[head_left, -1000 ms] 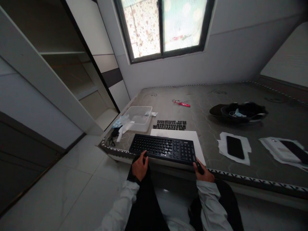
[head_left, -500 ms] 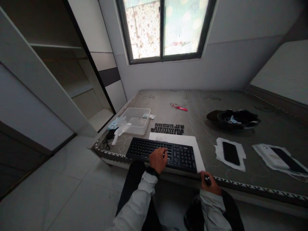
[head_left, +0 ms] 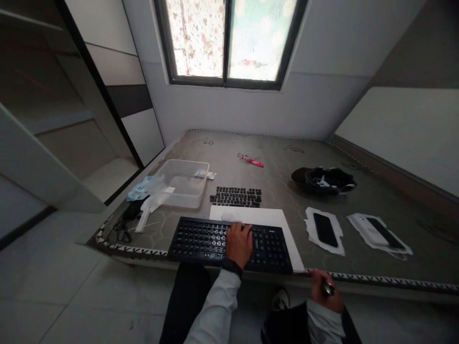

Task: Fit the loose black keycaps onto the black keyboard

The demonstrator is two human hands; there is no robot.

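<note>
A black keyboard [head_left: 201, 239] lies at the front edge of the mattress, partly on a white board [head_left: 285, 220]. My left hand [head_left: 239, 243] rests on the middle of the keyboard, its fingers laid over the keys and nothing visible in them. Right of the keyboard's near corner, my right hand [head_left: 332, 298] is closed around a small tool [head_left: 328, 288] with a dark, shiny rounded end; most of it is hidden in the fist. Rows of loose black keycaps [head_left: 236, 197] lie behind the board. Clear plastic [head_left: 231, 217] sits on the board.
At left on the mattress [head_left: 276, 181] are a clear plastic tub [head_left: 184, 193], plastic wrapping [head_left: 154, 191] and black cables [head_left: 122, 229]. A red packet [head_left: 253, 161] lies farther back. To the right are a dark cap [head_left: 324, 180], a phone [head_left: 325, 229] and a white device [head_left: 373, 231].
The view has turned right, so most things appear farther left. My left hand's fingers have reached forward over the keys. My right hand stays closed around the tool, now slightly farther from the keyboard.
</note>
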